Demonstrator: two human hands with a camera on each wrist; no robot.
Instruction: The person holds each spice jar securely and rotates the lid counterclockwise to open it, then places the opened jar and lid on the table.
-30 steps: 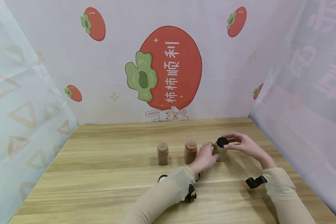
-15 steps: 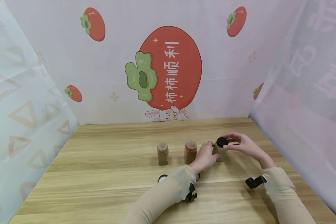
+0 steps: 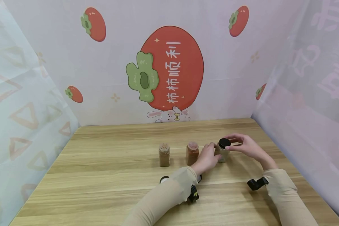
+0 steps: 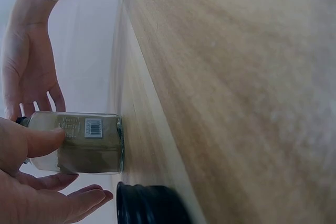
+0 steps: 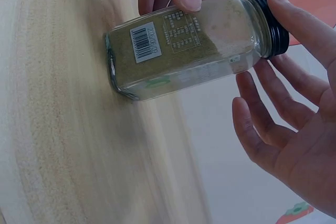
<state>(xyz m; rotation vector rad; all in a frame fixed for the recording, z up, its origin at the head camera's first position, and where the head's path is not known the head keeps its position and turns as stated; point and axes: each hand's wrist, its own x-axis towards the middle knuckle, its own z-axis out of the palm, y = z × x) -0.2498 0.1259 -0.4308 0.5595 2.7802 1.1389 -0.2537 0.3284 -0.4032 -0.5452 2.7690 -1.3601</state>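
A square glass spice jar (image 3: 222, 156) with greenish-brown powder stands upright at the right of the table, topped by a black lid (image 3: 224, 143). My left hand (image 3: 207, 159) grips the jar's body from the left; its thumb lies on the glass near the label in the right wrist view. The black lid is pinched between the thumb and fingers of my right hand (image 3: 249, 148), which comes from the right. The lid sits on the jar's neck. In the left wrist view, the jar (image 4: 89, 148) shows its barcode, while the lid is mostly hidden behind my left hand.
Two spice jars with bare perforated tops stand to the left, one brown (image 3: 164, 158) and one reddish (image 3: 192, 157). Nearer lie two black-rimmed lids (image 3: 164, 179), partly hidden by my left sleeve (image 3: 166, 194). A printed cloth wall (image 3: 115, 62) borders the table's back.
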